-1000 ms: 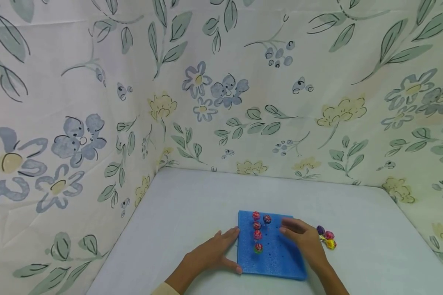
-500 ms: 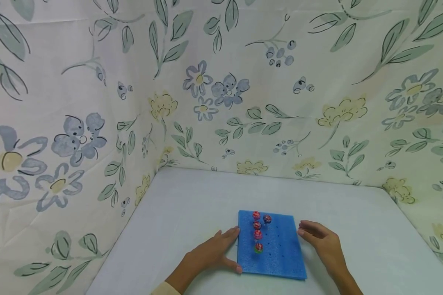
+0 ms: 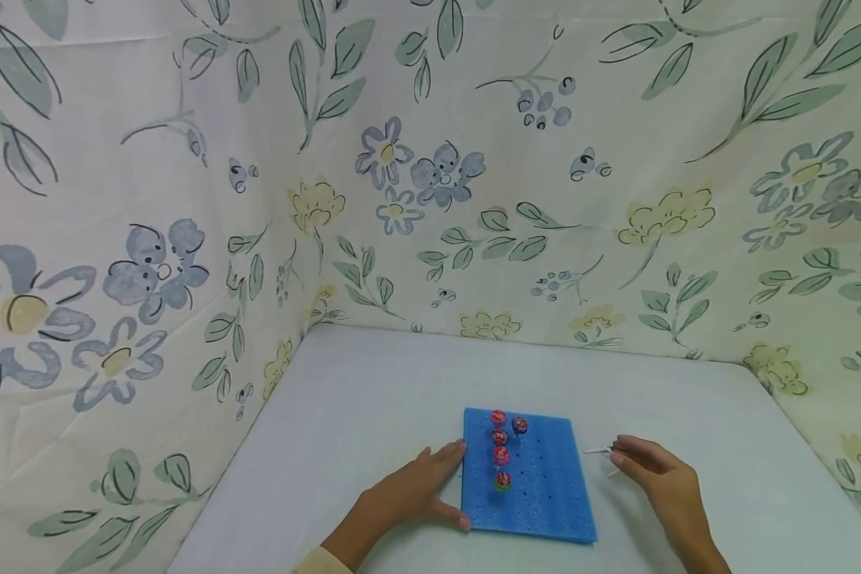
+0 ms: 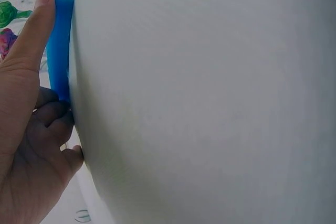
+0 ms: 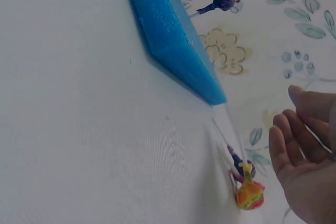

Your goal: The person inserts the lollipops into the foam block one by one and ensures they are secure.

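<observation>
A blue foam board [image 3: 538,510] lies on the white table with several wrapped lollipops [image 3: 501,456] standing in it by their sticks. My left hand [image 3: 419,490] rests against the board's left side, fingers and thumb spread along its edge; the left wrist view shows the thumb [image 4: 37,30] against the blue side. Right of the board, my right hand [image 3: 663,478] hovers by a few loose lollipops, hiding their heads in the head view while the white sticks [image 3: 598,451] show. In the right wrist view a yellow-wrapped lollipop [image 5: 251,195] and darker ones lie apart from the relaxed fingers [image 5: 281,150].
Small holes [image 3: 541,457] dot the right part of the board. The white table [image 3: 373,399] extends all around it. Floral cloth [image 3: 430,263] hangs behind the table and along its left side.
My right hand has moved right, from above the board to over the loose lollipops, which it now mostly covers. The left hand and the board stay in place.
</observation>
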`<move>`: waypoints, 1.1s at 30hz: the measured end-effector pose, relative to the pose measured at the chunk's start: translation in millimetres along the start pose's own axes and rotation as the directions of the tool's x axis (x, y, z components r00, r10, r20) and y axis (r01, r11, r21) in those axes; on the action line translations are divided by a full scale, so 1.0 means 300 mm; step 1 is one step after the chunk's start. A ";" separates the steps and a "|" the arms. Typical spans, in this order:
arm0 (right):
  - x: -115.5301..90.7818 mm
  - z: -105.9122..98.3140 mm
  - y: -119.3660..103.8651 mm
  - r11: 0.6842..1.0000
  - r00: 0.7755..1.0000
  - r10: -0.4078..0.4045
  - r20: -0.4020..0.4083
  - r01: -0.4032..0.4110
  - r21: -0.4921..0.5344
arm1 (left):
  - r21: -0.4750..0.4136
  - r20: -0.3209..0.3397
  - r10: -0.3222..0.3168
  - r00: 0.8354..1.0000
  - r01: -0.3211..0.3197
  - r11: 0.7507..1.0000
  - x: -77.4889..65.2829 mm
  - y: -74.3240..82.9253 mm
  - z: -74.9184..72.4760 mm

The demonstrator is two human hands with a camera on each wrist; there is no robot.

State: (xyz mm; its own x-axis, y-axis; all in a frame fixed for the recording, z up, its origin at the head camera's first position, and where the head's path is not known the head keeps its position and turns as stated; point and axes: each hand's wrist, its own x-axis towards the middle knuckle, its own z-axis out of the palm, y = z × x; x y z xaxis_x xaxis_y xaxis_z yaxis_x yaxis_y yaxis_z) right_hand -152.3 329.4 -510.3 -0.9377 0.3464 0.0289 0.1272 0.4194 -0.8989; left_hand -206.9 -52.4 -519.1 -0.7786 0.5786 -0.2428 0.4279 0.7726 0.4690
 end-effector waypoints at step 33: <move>0.039 -0.109 0.113 0.967 0.968 0.240 -0.071 -0.245 -0.071 | -0.019 0.008 -0.017 1.000 0.018 1.000 0.005 0.001 0.001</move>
State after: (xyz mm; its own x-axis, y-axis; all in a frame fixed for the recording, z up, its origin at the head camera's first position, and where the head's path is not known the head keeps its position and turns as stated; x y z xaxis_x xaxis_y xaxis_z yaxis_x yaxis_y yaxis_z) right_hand -148.3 375.0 -526.0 -0.8542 0.4957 -0.1570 0.3761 0.3804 -0.8449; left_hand -208.0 -51.1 -519.4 -0.7821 0.5672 -0.2580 0.4054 0.7776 0.4806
